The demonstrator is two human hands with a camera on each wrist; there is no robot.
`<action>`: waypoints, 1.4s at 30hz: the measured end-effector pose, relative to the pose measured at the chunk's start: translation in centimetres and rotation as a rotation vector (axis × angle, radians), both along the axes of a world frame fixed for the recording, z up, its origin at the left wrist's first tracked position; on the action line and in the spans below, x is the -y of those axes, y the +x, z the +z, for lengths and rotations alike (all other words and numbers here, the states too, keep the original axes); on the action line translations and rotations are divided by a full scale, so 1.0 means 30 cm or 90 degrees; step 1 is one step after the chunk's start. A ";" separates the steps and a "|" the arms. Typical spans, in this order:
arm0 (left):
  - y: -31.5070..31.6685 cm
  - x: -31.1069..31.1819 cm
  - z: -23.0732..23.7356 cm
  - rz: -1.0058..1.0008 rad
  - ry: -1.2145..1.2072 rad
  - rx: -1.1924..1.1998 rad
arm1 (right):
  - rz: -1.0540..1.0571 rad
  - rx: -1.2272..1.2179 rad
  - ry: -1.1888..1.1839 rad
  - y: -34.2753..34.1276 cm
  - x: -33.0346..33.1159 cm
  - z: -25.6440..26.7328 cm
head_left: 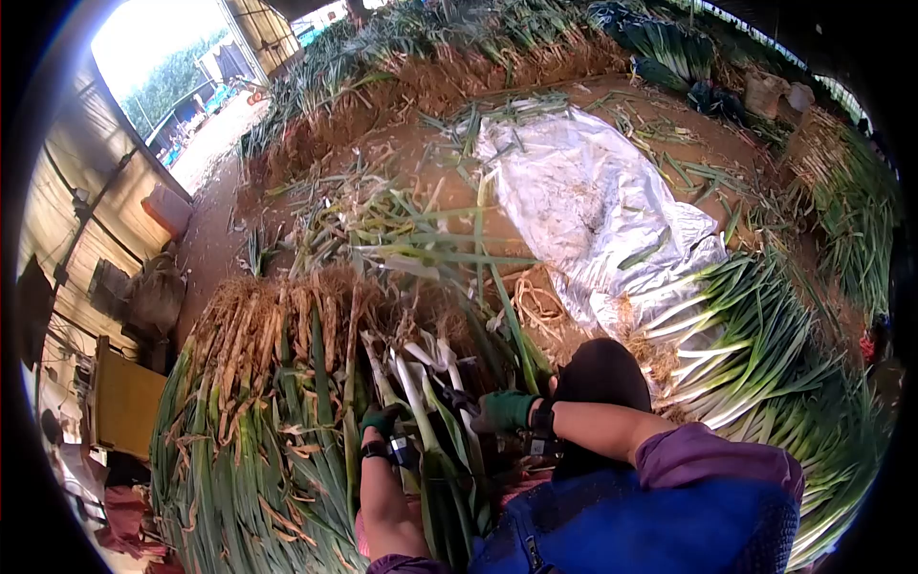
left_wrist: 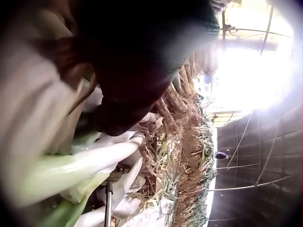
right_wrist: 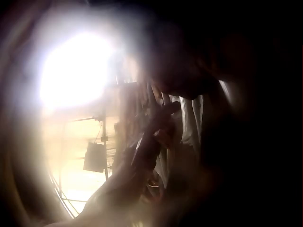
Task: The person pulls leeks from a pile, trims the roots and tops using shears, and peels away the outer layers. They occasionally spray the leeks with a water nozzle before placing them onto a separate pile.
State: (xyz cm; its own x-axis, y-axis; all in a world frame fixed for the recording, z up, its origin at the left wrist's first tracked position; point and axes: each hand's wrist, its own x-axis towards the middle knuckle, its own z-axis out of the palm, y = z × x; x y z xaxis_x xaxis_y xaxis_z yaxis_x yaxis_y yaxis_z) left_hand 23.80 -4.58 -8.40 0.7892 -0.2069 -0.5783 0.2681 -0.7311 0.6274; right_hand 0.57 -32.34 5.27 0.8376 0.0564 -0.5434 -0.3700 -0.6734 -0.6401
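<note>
In head view, looks down on long leeks (head_left: 258, 450) in a wide row, root ends toward top of view, green leaves toward bottom. Has green-gloved L hand (head_left: 381, 421) low in centre, among leeks; can't tell how far its fingers close or on what, hidden by angle. Holds dark tool (head_left: 459, 398) in green-gloved R hand (head_left: 505, 411), fingers curled round w/ little or no gap. Has white stalk (head_left: 411, 387) btwn the two, just right of L hand & just L of tool, pale end past both hands. Shows only here: silvery sheet (head_left: 593, 201) on the ground and white-stemmed pile (head_left: 755, 335) at R.

In L wrist view, turns sideways & close. Shows L hand as dark silhouette only, w/ thick white stem (left_wrist: 85, 170) just below it, plus slim metal rod (left_wrist: 108, 203) beside the stems, not made out from above; can't tell if part of tool.

In R wrist view, mostly dark & blurry, w/ strong glare at L. Shows pale stalks (right_wrist: 189, 118) near centre, plus dark hanging panel (right_wrist: 94, 157); adds nothing clear re grip.
</note>
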 end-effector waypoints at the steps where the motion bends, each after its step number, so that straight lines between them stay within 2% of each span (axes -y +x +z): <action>1: -0.015 -0.035 0.020 -0.027 -0.094 -0.029 | -0.030 0.044 -0.034 -0.002 -0.003 -0.043; 2: -0.058 -0.038 0.070 0.055 -0.255 -0.132 | -0.040 0.032 -0.023 0.005 0.009 -0.066; 3: -0.100 -0.032 0.145 0.065 -0.325 -0.168 | -0.015 0.105 0.012 -0.008 0.027 -0.087; 4: -0.156 -0.011 0.235 0.073 -0.367 -0.187 | -0.044 0.097 -0.026 -0.004 0.027 -0.078; 5: -0.214 -0.002 0.310 0.082 -0.354 -0.144 | -0.034 0.032 -0.022 0.011 0.032 -0.051; 6: -0.255 0.004 0.345 0.071 -0.374 -0.139 | -0.043 0.071 -0.048 0.009 0.026 -0.057; 7: -0.286 0.003 0.351 0.081 -0.372 -0.129 | -0.011 0.020 -0.020 0.022 0.036 -0.022; 8: -0.316 0.008 0.340 0.127 -0.406 -0.135 | 0.046 0.072 -0.014 0.020 0.041 -0.044; 9: -0.289 -0.014 0.285 0.054 -0.330 -0.121 | -0.036 0.054 -0.015 0.021 0.028 -0.059; 10: -0.276 -0.029 0.244 -0.354 -0.281 0.178 | -0.041 0.002 0.009 0.034 0.025 -0.033; 11: -0.263 -0.044 0.201 -0.595 -0.240 0.605 | -0.048 -0.050 0.028 0.032 0.021 0.016; 12: -0.266 -0.031 0.163 -0.441 -0.297 0.369 | -0.026 -0.029 0.042 0.012 0.009 0.065; 14: -0.277 0.019 0.194 -0.449 -0.221 0.312 | 0.011 0.017 0.068 -0.033 -0.011 0.160; 15: -0.289 0.040 0.265 -0.609 -0.085 0.479 | 0.022 0.005 0.077 -0.070 -0.022 0.198; 16: -0.279 0.032 0.260 -0.591 -0.091 0.501 | 0.033 -0.006 0.087 -0.112 -0.029 0.232; 17: -0.273 0.040 0.300 -0.605 -0.026 0.434 | 0.042 -0.015 0.099 -0.145 -0.032 0.242; 19: -0.259 0.007 0.236 -0.534 -0.050 0.411 | 0.019 0.000 0.088 -0.184 -0.035 0.227; 20: -0.258 0.001 0.217 -0.551 -0.062 0.449 | 0.006 0.009 0.068 -0.191 -0.041 0.226; 22: -0.301 0.027 0.239 -0.311 -0.151 0.258 | 0.017 0.038 0.068 -0.200 -0.052 0.222; 25: -0.329 0.090 0.314 -0.031 -0.089 0.048 | 0.065 0.051 0.036 -0.184 -0.069 0.210; 27: -0.334 0.134 0.371 0.132 -0.093 -0.072 | 0.033 0.017 0.030 -0.172 -0.071 0.196; 29: -0.298 0.089 0.274 0.028 -0.046 0.024 | 0.059 0.038 0.013 -0.176 -0.064 0.180; 31: -0.290 0.081 0.219 0.030 -0.050 0.031 | 0.064 0.048 0.020 -0.181 -0.067 0.202; 33: -0.279 0.090 0.187 0.140 -0.108 -0.042 | 0.054 0.088 -0.008 -0.172 -0.071 0.183; 37: -0.295 0.040 0.196 -0.373 -0.064 0.398 | 0.011 0.037 0.033 -0.043 -0.059 0.138; 38: -0.294 0.037 0.193 -0.427 -0.104 0.534 | -0.001 0.015 0.038 -0.016 -0.048 0.133; 40: -0.291 0.052 0.194 -0.238 -0.077 0.314 | -0.009 -0.020 0.049 -0.009 -0.047 0.179; 42: -0.297 0.073 0.189 -0.132 -0.169 0.255 | 0.029 0.018 0.028 -0.055 -0.063 0.230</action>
State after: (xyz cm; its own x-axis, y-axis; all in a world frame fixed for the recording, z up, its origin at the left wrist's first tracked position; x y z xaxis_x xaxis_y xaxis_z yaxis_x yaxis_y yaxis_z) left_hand 14.87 -6.77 -2.74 0.8647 -0.4808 -0.1455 -0.1647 -0.5448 0.8222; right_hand -1.09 -30.44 12.16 0.8490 0.1176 -0.5151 -0.3210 -0.6596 -0.6796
